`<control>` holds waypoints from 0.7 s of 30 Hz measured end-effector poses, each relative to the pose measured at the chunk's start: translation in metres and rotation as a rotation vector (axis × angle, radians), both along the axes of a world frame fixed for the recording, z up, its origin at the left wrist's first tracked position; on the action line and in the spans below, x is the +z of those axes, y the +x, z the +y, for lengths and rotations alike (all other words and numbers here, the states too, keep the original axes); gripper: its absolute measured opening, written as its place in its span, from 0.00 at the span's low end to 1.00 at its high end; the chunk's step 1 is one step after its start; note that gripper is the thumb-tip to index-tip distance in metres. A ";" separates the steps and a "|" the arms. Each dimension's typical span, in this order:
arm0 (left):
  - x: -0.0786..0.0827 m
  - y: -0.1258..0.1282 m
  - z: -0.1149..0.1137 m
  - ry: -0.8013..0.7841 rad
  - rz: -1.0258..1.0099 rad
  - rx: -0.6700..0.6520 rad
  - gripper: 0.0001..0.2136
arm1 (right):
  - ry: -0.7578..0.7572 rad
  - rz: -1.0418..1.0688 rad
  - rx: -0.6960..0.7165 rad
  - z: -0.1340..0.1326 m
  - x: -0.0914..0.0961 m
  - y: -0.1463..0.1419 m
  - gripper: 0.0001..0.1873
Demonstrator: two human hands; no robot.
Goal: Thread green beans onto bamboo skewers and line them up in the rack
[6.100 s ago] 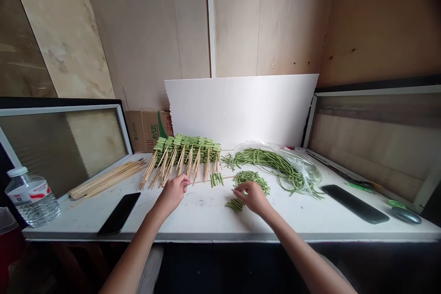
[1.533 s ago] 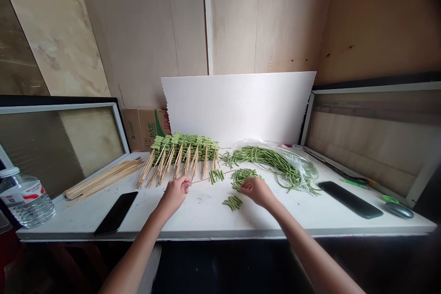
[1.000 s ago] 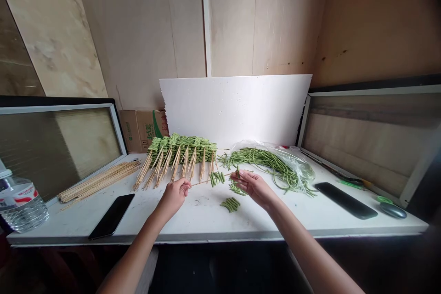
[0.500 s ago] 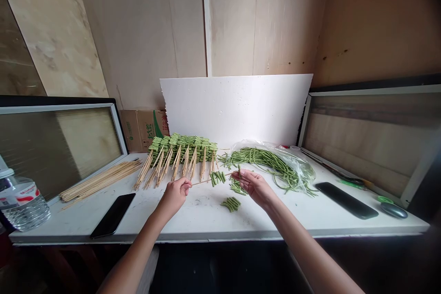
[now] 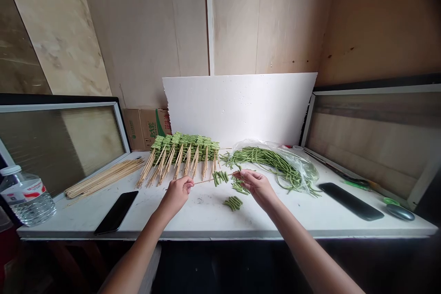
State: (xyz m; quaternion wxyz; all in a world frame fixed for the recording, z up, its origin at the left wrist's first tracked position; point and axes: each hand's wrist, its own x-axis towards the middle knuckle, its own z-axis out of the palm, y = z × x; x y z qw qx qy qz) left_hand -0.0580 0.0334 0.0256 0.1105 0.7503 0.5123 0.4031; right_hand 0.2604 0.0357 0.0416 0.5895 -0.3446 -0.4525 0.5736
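Note:
My left hand is closed round a bamboo skewer, which points right across the table. Several short cut green bean pieces are threaded side by side on it. At the skewer's far end, my right hand pinches a green bean piece between thumb and fingers; whether the tip has pierced it is hidden by the fingers. Just below that hand lie loose cut pieces, and nearer me is a small pile of cut beans.
Finished bean skewers are stacked at the back left, beside bare skewers. Long green beans lie in a clear plastic bag. Around are a phone, a water bottle, a dark flat object and a computer mouse.
The whole view has shifted slightly, so things sit a little further right. Both hands keep the same hold, with hardly any movement relative to the table.

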 end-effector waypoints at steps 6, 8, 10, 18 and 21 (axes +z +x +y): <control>0.002 0.003 -0.001 0.015 -0.003 0.002 0.10 | 0.014 0.034 -0.063 -0.003 -0.005 -0.011 0.20; 0.001 0.004 -0.002 0.015 -0.008 -0.004 0.11 | 0.023 0.055 -0.082 -0.004 -0.007 -0.015 0.20; 0.001 0.004 -0.002 0.009 -0.011 -0.011 0.11 | 0.031 0.059 -0.091 -0.005 -0.008 -0.018 0.19; -0.002 0.006 -0.001 -0.014 -0.019 -0.028 0.11 | 0.038 0.068 -0.095 -0.005 -0.016 -0.022 0.18; -0.006 0.009 -0.001 -0.029 -0.035 -0.043 0.11 | 0.031 0.083 -0.109 -0.005 -0.017 -0.022 0.18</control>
